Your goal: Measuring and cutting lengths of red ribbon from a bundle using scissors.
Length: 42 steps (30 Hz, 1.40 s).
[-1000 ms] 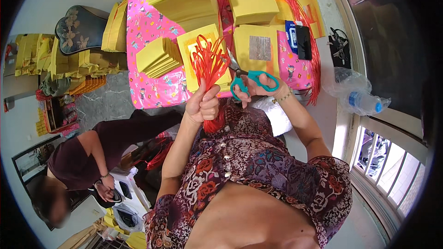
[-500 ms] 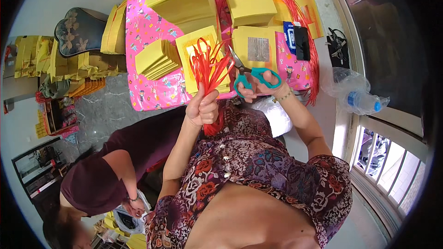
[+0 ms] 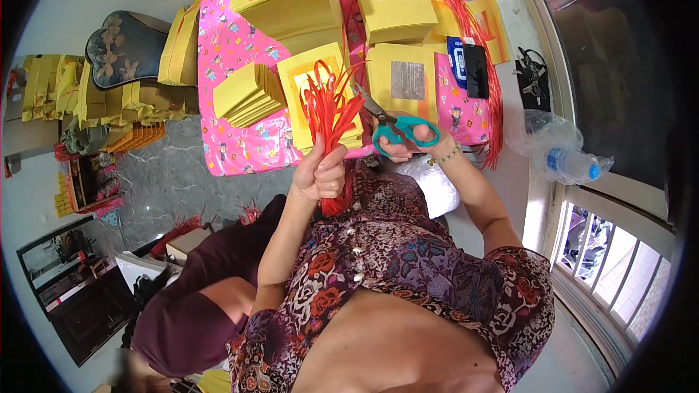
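My left hand (image 3: 320, 173) is closed round a bundle of shiny red ribbon strips (image 3: 331, 113). Loops and loose ends fan out above the fist, and the rest hangs down below it against my patterned blouse. My right hand (image 3: 421, 144) holds scissors (image 3: 397, 131) by their teal handles, with fingers through the loops. The dark blades point up and left, their tips just right of the ribbon tops. Behind the bundle, a yellow paper stack with an orange print (image 3: 297, 80) lies near the table edge. A yellow stack with a silver square (image 3: 408, 82) lies behind the scissors.
A pink patterned cloth (image 3: 226, 149) covers the table. Taller yellow paper stacks (image 3: 291, 11), long red ribbons (image 3: 489, 113), a black phone (image 3: 476, 71) and a blue packet stand or lie on it. A bottle in clear plastic (image 3: 571, 162) is by the window. A co-worker in purple (image 3: 178, 335) bends at lower left.
The scissors' handles have drawn closer together and the blades have narrowed, beside the ribbon tops. My left hand has barely moved. The co-worker has shifted lower, uncovering boxes and red strands behind.
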Available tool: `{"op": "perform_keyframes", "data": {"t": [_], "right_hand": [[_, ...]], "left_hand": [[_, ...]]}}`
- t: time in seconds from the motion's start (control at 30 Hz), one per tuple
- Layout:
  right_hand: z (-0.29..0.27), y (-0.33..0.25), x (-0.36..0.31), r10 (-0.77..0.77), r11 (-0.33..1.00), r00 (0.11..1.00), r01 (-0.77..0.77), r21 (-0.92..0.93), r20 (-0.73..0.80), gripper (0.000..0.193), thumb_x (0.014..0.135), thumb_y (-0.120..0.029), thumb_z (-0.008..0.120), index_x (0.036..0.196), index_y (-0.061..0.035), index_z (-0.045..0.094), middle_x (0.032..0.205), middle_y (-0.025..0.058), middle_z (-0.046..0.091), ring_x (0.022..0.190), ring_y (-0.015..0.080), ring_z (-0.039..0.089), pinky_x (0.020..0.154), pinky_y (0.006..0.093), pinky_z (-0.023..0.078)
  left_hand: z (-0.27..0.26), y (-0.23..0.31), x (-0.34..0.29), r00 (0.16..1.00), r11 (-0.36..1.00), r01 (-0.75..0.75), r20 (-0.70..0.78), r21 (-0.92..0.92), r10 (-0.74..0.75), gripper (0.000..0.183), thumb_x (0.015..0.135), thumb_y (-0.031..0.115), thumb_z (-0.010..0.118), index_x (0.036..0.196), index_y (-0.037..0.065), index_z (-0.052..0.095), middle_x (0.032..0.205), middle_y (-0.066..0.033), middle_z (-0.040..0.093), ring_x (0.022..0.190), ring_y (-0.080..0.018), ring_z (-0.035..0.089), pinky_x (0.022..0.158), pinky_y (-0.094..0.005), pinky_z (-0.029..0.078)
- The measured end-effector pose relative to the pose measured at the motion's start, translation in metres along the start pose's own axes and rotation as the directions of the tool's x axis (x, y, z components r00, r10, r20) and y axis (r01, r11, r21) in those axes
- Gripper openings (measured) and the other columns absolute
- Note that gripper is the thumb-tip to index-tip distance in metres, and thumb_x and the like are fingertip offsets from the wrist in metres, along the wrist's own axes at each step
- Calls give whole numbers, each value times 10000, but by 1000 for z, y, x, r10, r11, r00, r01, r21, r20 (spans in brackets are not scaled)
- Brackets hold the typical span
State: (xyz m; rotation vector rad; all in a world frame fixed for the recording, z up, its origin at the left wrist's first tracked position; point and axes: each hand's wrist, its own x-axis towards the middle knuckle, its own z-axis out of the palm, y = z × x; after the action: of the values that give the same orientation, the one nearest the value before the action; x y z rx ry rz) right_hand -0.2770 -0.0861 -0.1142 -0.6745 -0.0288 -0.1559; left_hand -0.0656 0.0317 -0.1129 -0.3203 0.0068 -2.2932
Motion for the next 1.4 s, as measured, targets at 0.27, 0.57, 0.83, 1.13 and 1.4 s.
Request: {"op": "perform_keyframes", "data": {"t": [0.27,0.57,0.83,1.13,1.4], "right_hand": [[-10,-14,-6,-189,972,980,196,130,-65,748,672,-675,613,1035,-35,480,700,21,456,559,103,455,535,260,420],[-4,-26,-29,-30,979,998,41,-199,55,864,712,-686,551,1202,5,378,793,83,475,617,152,463,630,343,490],[-14,-10,-31,53,987,988,-30,-158,142,765,859,-490,534,1398,-47,220,929,121,479,658,152,464,668,328,510],[-15,-2,-13,85,993,986,-72,-94,141,768,817,-524,577,1316,-8,304,878,107,495,622,122,490,621,287,514],[6,-4,-2,91,978,996,-89,-189,-2,740,706,-656,609,1016,-1,459,658,15,475,487,65,449,471,228,465]], "left_hand": [[2,3,-7,994,995,17,-111,97,-7,496,930,529,293,711,90,367,468,61,214,348,-30,155,314,-194,132],[14,9,-10,956,890,109,-292,444,29,568,887,594,319,759,55,444,470,75,247,362,-19,185,331,-200,142],[9,12,-17,987,944,41,-157,327,11,583,881,604,323,727,55,442,460,75,249,362,-21,181,332,-199,138],[11,7,-10,976,933,122,-213,339,-51,591,880,610,317,705,58,434,461,75,251,370,-17,176,336,-196,137],[8,5,-6,979,947,107,-201,304,-47,577,879,603,341,713,57,431,467,75,254,367,-16,171,334,-193,132]]}}
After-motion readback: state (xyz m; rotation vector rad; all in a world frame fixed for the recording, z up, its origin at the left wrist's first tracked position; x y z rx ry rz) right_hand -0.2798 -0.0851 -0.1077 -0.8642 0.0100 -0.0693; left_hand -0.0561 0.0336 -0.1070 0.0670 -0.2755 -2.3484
